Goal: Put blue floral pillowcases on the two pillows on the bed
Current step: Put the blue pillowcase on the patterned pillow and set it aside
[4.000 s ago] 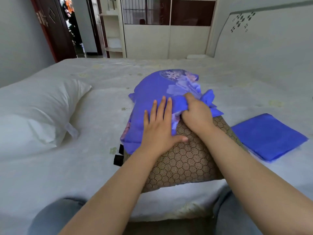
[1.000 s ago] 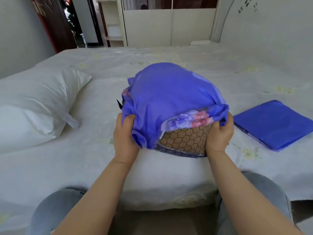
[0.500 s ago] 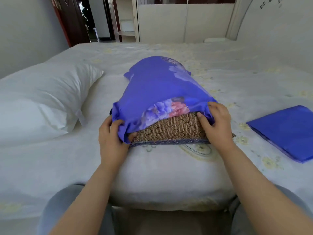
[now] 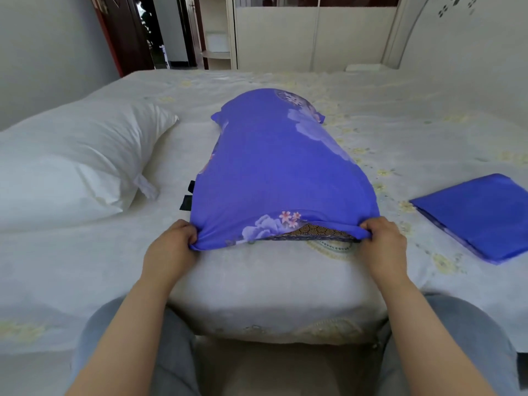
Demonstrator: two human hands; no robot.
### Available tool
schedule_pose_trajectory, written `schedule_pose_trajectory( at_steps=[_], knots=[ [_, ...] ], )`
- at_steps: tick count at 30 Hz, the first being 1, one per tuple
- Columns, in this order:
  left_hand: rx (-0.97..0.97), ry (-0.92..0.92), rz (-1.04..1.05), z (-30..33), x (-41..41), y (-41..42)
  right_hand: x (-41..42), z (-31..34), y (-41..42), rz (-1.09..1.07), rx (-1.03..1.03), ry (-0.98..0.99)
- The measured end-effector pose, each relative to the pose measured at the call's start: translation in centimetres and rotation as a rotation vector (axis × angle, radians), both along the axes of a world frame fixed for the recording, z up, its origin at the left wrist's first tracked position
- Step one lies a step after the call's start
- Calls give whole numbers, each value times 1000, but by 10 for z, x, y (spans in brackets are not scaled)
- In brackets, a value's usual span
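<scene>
One blue flowery pillowcase (image 4: 274, 172) pulled nearly all over one brown pillow (image 4: 314, 231), middle of the bed (image 4: 400, 132); left hand (image 4: 171, 247) and right hand (image 4: 381, 241) each gripping a near corner; one white pillow (image 4: 71, 164) left; one folded blue pillowcase (image 4: 483, 215) right.

Brown pillow (image 4: 314, 231) almost wholly hidden inside the pillowcase (image 4: 274, 172) — white pillow (image 4: 71, 167) cut off at left.

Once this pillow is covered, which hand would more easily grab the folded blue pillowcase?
The right hand, probably. The folded pillowcase lies on the bed on that side, while the left hand is across the pillow, nearer the white pillow. Both now grip the floral pillowcase hem.
</scene>
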State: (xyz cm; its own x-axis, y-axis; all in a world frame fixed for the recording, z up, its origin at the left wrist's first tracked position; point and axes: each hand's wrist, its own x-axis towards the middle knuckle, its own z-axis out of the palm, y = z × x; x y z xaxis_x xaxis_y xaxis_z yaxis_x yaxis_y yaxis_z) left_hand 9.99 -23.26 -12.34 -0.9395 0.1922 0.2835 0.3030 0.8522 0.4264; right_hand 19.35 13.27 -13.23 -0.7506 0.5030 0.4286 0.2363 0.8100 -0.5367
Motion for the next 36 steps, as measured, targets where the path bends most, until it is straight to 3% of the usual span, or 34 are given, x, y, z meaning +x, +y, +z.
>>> schedule_pose_trajectory(
  at_steps=[3,5,7,13,19,22,26,28,31,34,36],
  knots=[
    [-237,47,112,12,3,8,1,5,6,-37,-224,134],
    [-348,145,155,12,6,18,-1,11,13,-104,-553,309],
    [-322,240,84,18,8,39,-2,22,17,-163,-910,390],
    [-178,515,-338,39,14,129,-10,56,27,10,-1379,339],
    [-163,545,-237,47,0,182,-31,72,49,105,-1737,178],
    [-161,483,-217,47,-7,186,-40,83,53,131,-1700,11],
    [-167,298,-159,39,-11,184,-55,99,43,136,-1215,-226],
    [-180,276,-122,35,-11,185,-65,101,28,21,-1035,-106],
    [-146,209,-74,30,-17,188,-57,104,0,159,-1116,327],
    [-71,115,29,27,-27,192,-41,77,-28,314,-811,325],
    [-47,104,97,26,-34,195,-21,50,-42,318,-712,261]
  ],
)
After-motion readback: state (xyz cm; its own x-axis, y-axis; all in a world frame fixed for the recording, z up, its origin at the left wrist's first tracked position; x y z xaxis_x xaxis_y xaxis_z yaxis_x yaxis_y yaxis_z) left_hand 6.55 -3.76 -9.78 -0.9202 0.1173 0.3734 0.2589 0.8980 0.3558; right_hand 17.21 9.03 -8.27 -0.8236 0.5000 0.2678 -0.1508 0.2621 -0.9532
